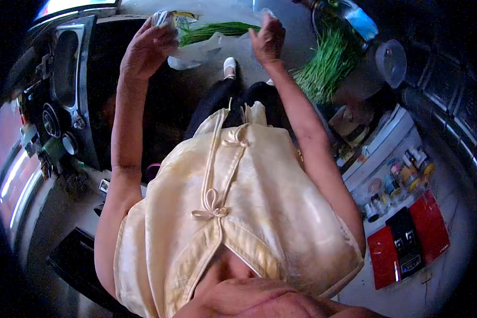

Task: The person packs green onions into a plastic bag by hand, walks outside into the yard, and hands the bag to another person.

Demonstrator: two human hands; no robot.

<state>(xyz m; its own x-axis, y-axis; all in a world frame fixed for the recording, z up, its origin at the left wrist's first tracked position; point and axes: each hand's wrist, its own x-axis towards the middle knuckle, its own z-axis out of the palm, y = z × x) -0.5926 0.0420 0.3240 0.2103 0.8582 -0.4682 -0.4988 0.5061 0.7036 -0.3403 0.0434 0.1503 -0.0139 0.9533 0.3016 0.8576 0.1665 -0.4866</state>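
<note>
Green stalks [217,31]: lying crosswise between the two hands, clear plastic [196,56] along their near side; whether it runs under them is unclear.
Left hand [151,46]: narrow, fingers bunched on crumpled plastic [162,18] just beside the stalks' end, likely to keep the slippery film from sliding away.
Right hand [269,41]: fingers curled, thumb apart and pointing at the stalks' other end; clear film shows at the fingertips, but I cannot tell whether it is gripped.
Spacing: hands apart, one near each end, probably so the stalks' middle stays unobstructed.
Arms: both reach forward past the torso, left elbow bent, right forearm slanting inward, wrists raised.
Loose greens [328,66]: heaped to the right of the right hand, seemingly within easy reach.
Shoe [229,68]: white, below the plastic.
</note>
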